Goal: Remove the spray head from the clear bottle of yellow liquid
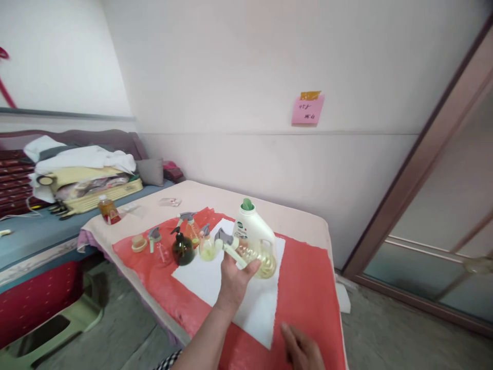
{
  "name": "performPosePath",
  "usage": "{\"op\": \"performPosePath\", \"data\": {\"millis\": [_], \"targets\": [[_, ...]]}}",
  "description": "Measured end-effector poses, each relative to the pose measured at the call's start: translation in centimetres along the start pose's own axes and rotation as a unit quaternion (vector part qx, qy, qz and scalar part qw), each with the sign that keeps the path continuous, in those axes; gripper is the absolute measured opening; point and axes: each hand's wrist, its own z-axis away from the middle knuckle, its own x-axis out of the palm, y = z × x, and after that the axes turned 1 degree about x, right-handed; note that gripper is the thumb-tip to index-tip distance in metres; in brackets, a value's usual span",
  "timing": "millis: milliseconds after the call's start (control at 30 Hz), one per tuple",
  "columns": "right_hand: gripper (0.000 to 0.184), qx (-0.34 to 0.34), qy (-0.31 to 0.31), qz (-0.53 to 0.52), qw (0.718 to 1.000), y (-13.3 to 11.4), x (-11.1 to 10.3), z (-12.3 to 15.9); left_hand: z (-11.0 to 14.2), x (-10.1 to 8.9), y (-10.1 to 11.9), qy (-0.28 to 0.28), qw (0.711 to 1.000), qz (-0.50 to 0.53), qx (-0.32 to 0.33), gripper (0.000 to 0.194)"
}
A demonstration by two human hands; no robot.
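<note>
My left hand (235, 280) is wrapped round a clear spray bottle (256, 254) with a grey and pale green trigger head. The bottle lies tilted nearly sideways in the air, with yellowish liquid inside. Just behind it stands a large white detergent jug (252, 220) with a green cap. Low at the right, my right hand (302, 349) is over the red cloth, slightly blurred, with loosely bent fingers and nothing visible in it. Left of the held bottle stand a small round spray bottle (207, 249), a dark green pump bottle (183, 250) and a clear spray bottle (162, 252).
A white sheet (254, 324) lies on the red cloth (304, 288) over the table (308, 222). Another spray bottle (192, 228) and a small round yellowish object (139, 243) stand at the left. An amber bottle (108, 209) is near the bed; a chair (57, 318) is lower left.
</note>
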Motion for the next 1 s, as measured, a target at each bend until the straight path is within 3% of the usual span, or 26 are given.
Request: {"op": "performPosePath", "data": {"millis": [100,200,267,333,467,533,633,700,767,867,933,1000], "targets": [[0.057,0.03,-0.069,-0.224,0.972,-5.2,-0.5,-3.5,-0.7,0.8,0.0,-0.082,0.994,0.073,0.001,0.052],[0.066,0.113,-0.19,-0.409,0.885,-8.0,-0.5,-6.4,-0.6,0.6,-1.0,-0.108,0.986,0.121,-0.04,0.051],[0.064,0.138,-0.251,-0.465,0.838,-7.9,-0.4,-7.6,-0.4,0.4,-1.5,-0.103,0.978,0.159,-0.086,0.049],[0.057,0.148,-0.274,-0.492,0.813,-6.8,-0.3,-8.2,-0.4,0.3,-1.7,-0.127,0.959,0.208,-0.146,0.045],[0.049,0.156,-0.279,-0.521,0.792,-4.5,0.1,-8.2,-0.9,0.7,-2.4,-0.219,0.914,0.255,-0.227,0.047],[0.047,0.164,-0.285,-0.522,0.787,-4.0,0.4,-7.9,-1.2,0.9,-3.1,-0.174,0.93,0.255,-0.198,0.048],[0.048,0.192,-0.293,-0.506,0.788,-3.8,1.4,-7.3,-1.7,0.9,-4.2,-0.055,0.951,0.261,-0.154,0.034],[0.049,0.212,-0.301,-0.491,0.789,-3.8,2.1,-6.8,-2.0,0.7,-4.5,-0.025,0.941,0.286,-0.178,0.022],[0.051,0.204,-0.3,-0.475,0.802,-3.7,2.6,-6.6,-2.2,0.4,-4.5,-0.008,0.93,0.303,-0.208,0.023],[0.055,0.102,-0.262,-0.397,0.873,-3.3,3.0,-6.5,-2.4,0.2,-4.4,0.024,0.928,0.302,-0.218,0.023],[0.061,0.003,-0.192,-0.279,0.941,-3.0,3.0,-6.4,-2.4,0.2,-4.4,0.048,0.926,0.296,-0.229,0.022],[0.066,-0.089,-0.096,-0.134,0.982,-2.5,3.1,-6.3,-2.5,0.3,-4.5,0.07,0.919,0.297,-0.249,0.023]]}}
